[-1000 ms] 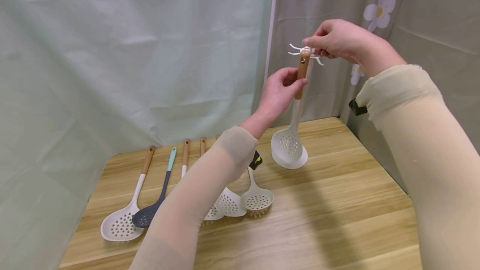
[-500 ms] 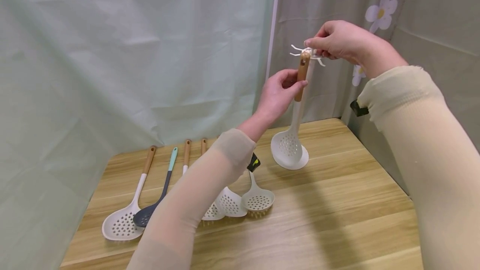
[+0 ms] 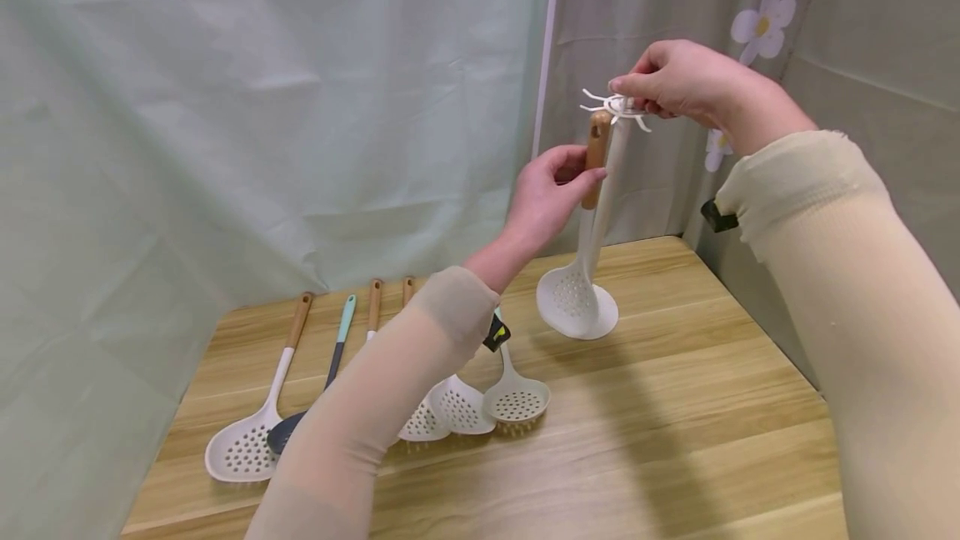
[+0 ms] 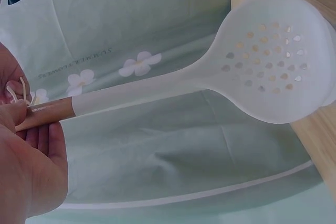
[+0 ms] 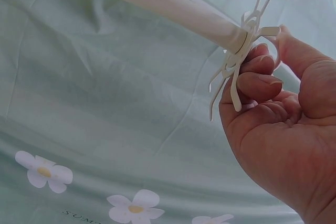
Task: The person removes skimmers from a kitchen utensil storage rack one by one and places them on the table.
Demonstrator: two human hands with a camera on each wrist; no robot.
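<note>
This looks like a makeshift recording booth set up with kitchen wares rather than a working kitchen. A wooden table [image 3: 675,440] stands closed in by hung cloth: a creased pale green sheet [image 3: 262,107] behind it and a flower-printed curtain [image 3: 765,23] at its far right corner. On the table's left part lies a row of slotted spoons [image 3: 240,444] with wooden handles, and toward its back stands a white utensil rack [image 3: 600,190] with hooks on top.
</note>
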